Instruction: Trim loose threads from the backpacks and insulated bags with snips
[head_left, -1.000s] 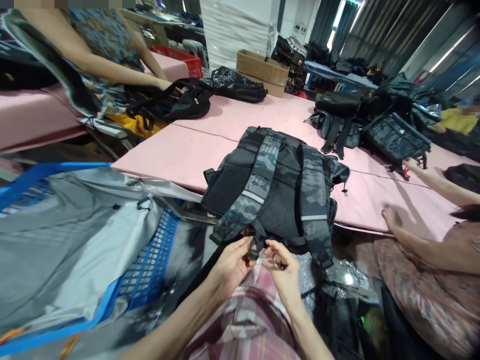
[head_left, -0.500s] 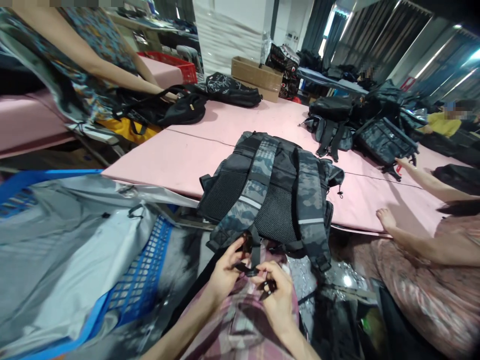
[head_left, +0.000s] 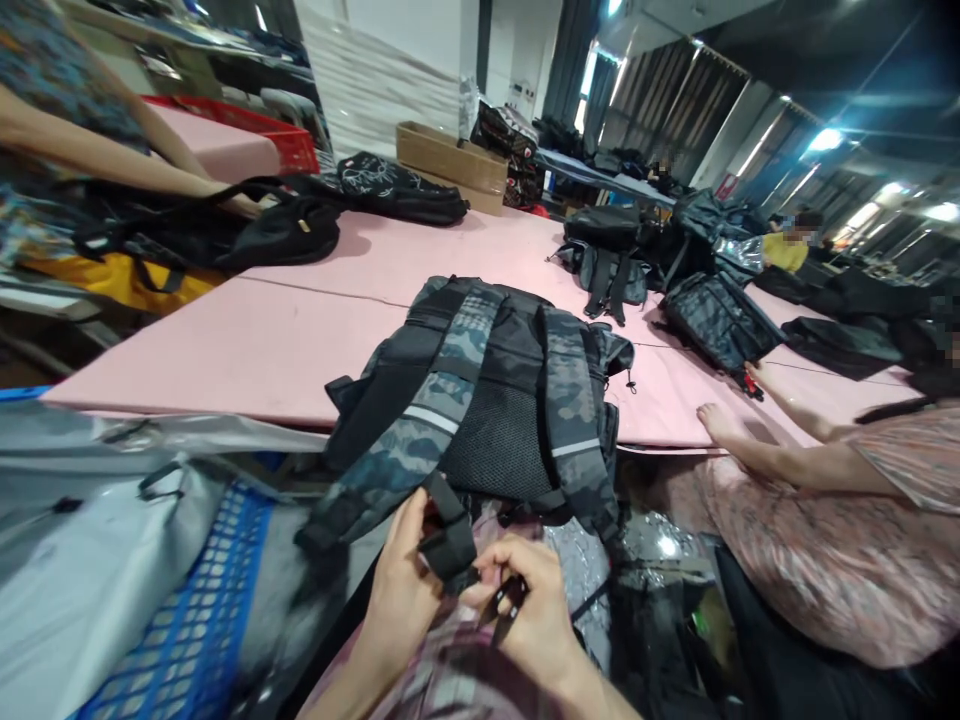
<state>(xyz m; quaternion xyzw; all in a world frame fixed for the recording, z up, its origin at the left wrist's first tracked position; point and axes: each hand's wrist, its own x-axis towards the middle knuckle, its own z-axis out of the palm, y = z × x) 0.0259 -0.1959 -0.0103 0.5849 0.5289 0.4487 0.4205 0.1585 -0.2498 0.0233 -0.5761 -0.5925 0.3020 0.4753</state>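
A dark camouflage backpack (head_left: 487, 390) lies straps-up on the near edge of the pink table (head_left: 247, 340). My left hand (head_left: 401, 590) pinches the black webbing strap (head_left: 450, 530) hanging from the end of its left shoulder strap. Close beside it, my right hand (head_left: 529, 620) is closed on a small black buckle piece (head_left: 504, 600) at the strap's loose end. Both hands sit over my plaid lap, just below the backpack's bottom edge.
A blue plastic crate (head_left: 172, 640) lined with grey plastic stands at my left. A person at the far left handles a black bag (head_left: 262, 235). Another person's arm (head_left: 757, 455) rests on the table at right. More dark backpacks (head_left: 712, 315) and a cardboard box (head_left: 450, 160) lie farther back.
My hands have dropped lower and nearer, drawing the webbing strap down from the shoulder strap's end. The view has swung to the right, sliding the crate and the left person toward the edge.
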